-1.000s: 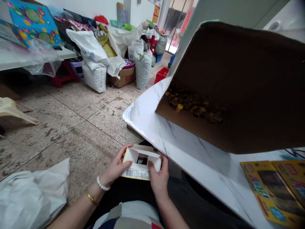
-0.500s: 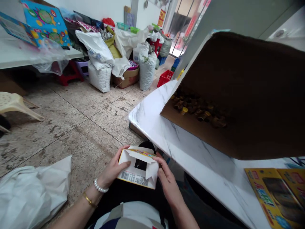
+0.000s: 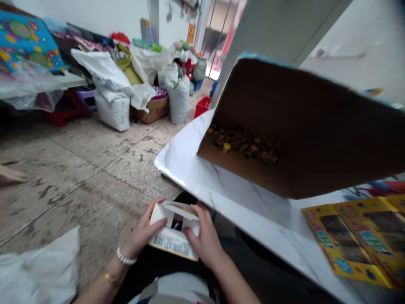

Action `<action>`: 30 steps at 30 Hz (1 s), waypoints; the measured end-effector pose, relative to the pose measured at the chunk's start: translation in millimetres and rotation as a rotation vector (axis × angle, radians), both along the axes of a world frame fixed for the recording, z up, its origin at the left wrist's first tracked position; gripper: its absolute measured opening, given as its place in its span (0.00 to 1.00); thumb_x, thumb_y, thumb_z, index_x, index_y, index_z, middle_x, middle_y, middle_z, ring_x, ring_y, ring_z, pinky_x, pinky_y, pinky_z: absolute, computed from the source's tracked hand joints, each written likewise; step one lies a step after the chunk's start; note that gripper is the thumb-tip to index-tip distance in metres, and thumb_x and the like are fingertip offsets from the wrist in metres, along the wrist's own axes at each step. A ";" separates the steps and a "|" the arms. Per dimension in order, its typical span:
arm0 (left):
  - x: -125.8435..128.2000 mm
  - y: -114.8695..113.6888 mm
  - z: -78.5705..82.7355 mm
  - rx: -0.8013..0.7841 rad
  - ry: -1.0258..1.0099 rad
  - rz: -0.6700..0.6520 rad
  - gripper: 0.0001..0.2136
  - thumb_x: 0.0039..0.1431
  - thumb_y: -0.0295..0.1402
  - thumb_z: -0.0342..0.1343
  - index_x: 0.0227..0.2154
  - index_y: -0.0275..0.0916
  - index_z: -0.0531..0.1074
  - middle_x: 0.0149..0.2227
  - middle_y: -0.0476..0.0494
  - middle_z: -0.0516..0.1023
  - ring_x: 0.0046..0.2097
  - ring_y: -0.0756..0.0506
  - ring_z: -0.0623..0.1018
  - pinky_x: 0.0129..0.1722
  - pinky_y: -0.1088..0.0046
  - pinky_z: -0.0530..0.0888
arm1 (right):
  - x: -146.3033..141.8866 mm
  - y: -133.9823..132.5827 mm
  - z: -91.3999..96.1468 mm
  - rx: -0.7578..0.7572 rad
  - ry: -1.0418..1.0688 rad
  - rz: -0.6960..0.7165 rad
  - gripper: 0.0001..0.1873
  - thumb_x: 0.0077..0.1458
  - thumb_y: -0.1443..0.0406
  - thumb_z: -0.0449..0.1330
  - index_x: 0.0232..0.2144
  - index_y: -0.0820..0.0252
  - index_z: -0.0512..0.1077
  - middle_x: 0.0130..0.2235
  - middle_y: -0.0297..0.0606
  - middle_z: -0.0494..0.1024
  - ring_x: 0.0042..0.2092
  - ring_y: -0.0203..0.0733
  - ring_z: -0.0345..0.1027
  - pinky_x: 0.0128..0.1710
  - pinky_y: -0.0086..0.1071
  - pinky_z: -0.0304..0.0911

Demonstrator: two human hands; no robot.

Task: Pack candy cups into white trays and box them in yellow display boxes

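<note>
I hold a small yellow and white carton over my lap, its open end with white flaps facing up and a barcode on the near side. My left hand grips its left side, thumb on a flap; a pearl bracelet and a gold bangle are on that wrist. My right hand is closed on the carton's right end, fingers pressing a flap inward. The picture is slightly blurred.
A white marble table runs to my right. On it lies a large tipped cardboard box with several small yellow-capped pots inside, and flat yellow cartons. A white bag lies on the floor at left; sacks stand further back.
My right hand has moved over the carton's right flap and pressed it inward. The view has swung a little to the right, with motion blur.
</note>
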State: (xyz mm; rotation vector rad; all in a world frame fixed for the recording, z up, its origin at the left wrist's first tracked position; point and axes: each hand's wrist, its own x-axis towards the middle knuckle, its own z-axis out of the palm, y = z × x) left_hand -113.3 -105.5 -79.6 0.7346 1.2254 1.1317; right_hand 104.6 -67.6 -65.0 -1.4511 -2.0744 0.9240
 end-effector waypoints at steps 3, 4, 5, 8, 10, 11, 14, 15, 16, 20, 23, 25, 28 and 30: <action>-5.6 0.0 -3.0 -0.020 -0.077 -0.038 0.33 0.54 0.40 0.64 0.61 0.44 0.59 0.57 0.38 0.72 0.48 0.40 0.77 0.44 0.67 0.74 | 17.8 -2.9 9.6 -0.164 0.166 0.162 0.31 0.53 0.66 0.62 0.59 0.50 0.65 0.64 0.42 0.63 0.67 0.48 0.52 0.65 0.45 0.53; -6.6 -0.1 -4.5 -0.025 -0.095 -0.039 0.33 0.54 0.39 0.64 0.61 0.44 0.59 0.58 0.38 0.72 0.49 0.39 0.77 0.45 0.66 0.74 | 23.2 -3.4 11.7 -0.203 0.213 0.180 0.28 0.55 0.65 0.61 0.59 0.50 0.67 0.63 0.41 0.65 0.66 0.47 0.55 0.65 0.44 0.54; -7.1 0.1 -5.8 -0.025 -0.102 -0.040 0.32 0.54 0.38 0.64 0.60 0.44 0.60 0.59 0.38 0.71 0.51 0.39 0.76 0.46 0.66 0.74 | 27.5 -4.0 13.6 -0.225 0.244 0.178 0.25 0.57 0.65 0.59 0.57 0.51 0.69 0.61 0.42 0.68 0.64 0.46 0.60 0.63 0.43 0.56; -6.3 3.3 -7.1 0.025 -0.064 -0.066 0.30 0.53 0.36 0.65 0.58 0.43 0.63 0.59 0.38 0.70 0.57 0.38 0.72 0.53 0.65 0.71 | 31.4 -6.2 19.1 -0.206 0.196 0.135 0.17 0.57 0.67 0.59 0.49 0.53 0.76 0.51 0.41 0.77 0.53 0.44 0.71 0.54 0.38 0.65; -4.6 6.9 -6.5 0.057 -0.019 -0.125 0.29 0.53 0.36 0.65 0.57 0.42 0.64 0.58 0.38 0.71 0.58 0.37 0.71 0.55 0.63 0.69 | 26.5 -7.5 21.8 -0.156 0.111 0.123 0.14 0.56 0.68 0.60 0.44 0.54 0.78 0.44 0.39 0.80 0.46 0.44 0.74 0.49 0.37 0.68; -3.8 8.7 -6.2 0.056 0.007 -0.153 0.29 0.53 0.36 0.64 0.57 0.42 0.64 0.57 0.37 0.72 0.57 0.37 0.72 0.55 0.61 0.70 | 22.7 -8.1 22.4 -0.127 0.085 0.121 0.13 0.55 0.69 0.60 0.43 0.55 0.78 0.43 0.39 0.81 0.45 0.44 0.74 0.48 0.37 0.68; -1.8 11.1 -6.3 0.044 0.107 -0.147 0.29 0.55 0.38 0.62 0.59 0.41 0.63 0.56 0.35 0.73 0.54 0.35 0.75 0.53 0.55 0.72 | 11.5 -8.2 19.2 -0.058 0.115 0.136 0.19 0.55 0.73 0.57 0.48 0.56 0.77 0.46 0.39 0.81 0.47 0.44 0.75 0.50 0.36 0.69; -1.6 10.2 -6.2 0.052 0.146 -0.105 0.29 0.55 0.39 0.62 0.59 0.41 0.63 0.56 0.34 0.73 0.55 0.35 0.74 0.54 0.54 0.71 | 9.3 -7.7 16.7 -0.045 0.145 0.146 0.22 0.55 0.74 0.56 0.50 0.55 0.76 0.48 0.39 0.81 0.49 0.44 0.75 0.51 0.36 0.69; -1.5 8.3 -5.8 0.069 0.186 -0.048 0.28 0.55 0.39 0.63 0.58 0.41 0.64 0.57 0.35 0.72 0.57 0.34 0.73 0.57 0.54 0.69 | 8.2 -7.1 13.8 -0.040 0.174 0.149 0.24 0.55 0.75 0.55 0.52 0.54 0.75 0.50 0.38 0.80 0.50 0.43 0.75 0.52 0.37 0.69; -1.2 -8.2 2.1 0.146 0.278 0.198 0.26 0.54 0.37 0.64 0.56 0.44 0.68 0.63 0.39 0.67 0.65 0.36 0.65 0.66 0.56 0.56 | 10.3 -5.2 3.3 -0.076 0.241 0.060 0.21 0.60 0.70 0.54 0.52 0.50 0.76 0.51 0.35 0.80 0.51 0.45 0.75 0.53 0.41 0.70; 2.1 -17.9 8.1 0.088 0.260 0.241 0.29 0.49 0.36 0.67 0.56 0.44 0.69 0.60 0.39 0.70 0.63 0.34 0.67 0.64 0.54 0.60 | 10.2 -5.3 -1.5 -0.105 0.256 0.042 0.19 0.63 0.66 0.53 0.53 0.52 0.76 0.52 0.36 0.80 0.52 0.46 0.75 0.55 0.44 0.69; 5.3 -18.7 7.1 0.016 0.191 0.236 0.30 0.46 0.36 0.68 0.55 0.41 0.70 0.56 0.37 0.74 0.58 0.33 0.72 0.58 0.53 0.68 | 8.1 -6.3 -4.1 -0.103 0.257 0.066 0.20 0.63 0.66 0.53 0.55 0.52 0.74 0.54 0.37 0.78 0.55 0.46 0.73 0.58 0.44 0.67; 10.1 -15.9 -1.8 -0.032 0.117 0.279 0.31 0.47 0.37 0.68 0.55 0.38 0.68 0.54 0.34 0.74 0.56 0.33 0.74 0.55 0.52 0.71 | 5.0 -9.5 -10.1 -0.070 0.257 0.086 0.25 0.64 0.67 0.52 0.61 0.48 0.67 0.62 0.35 0.70 0.62 0.44 0.64 0.64 0.46 0.58; 13.4 -16.7 -8.6 -0.025 0.124 0.338 0.31 0.49 0.38 0.67 0.56 0.39 0.65 0.59 0.33 0.69 0.61 0.33 0.68 0.60 0.53 0.66 | 3.9 -11.9 -15.1 -0.038 0.274 0.093 0.26 0.65 0.67 0.50 0.63 0.46 0.64 0.66 0.35 0.64 0.66 0.43 0.58 0.67 0.46 0.52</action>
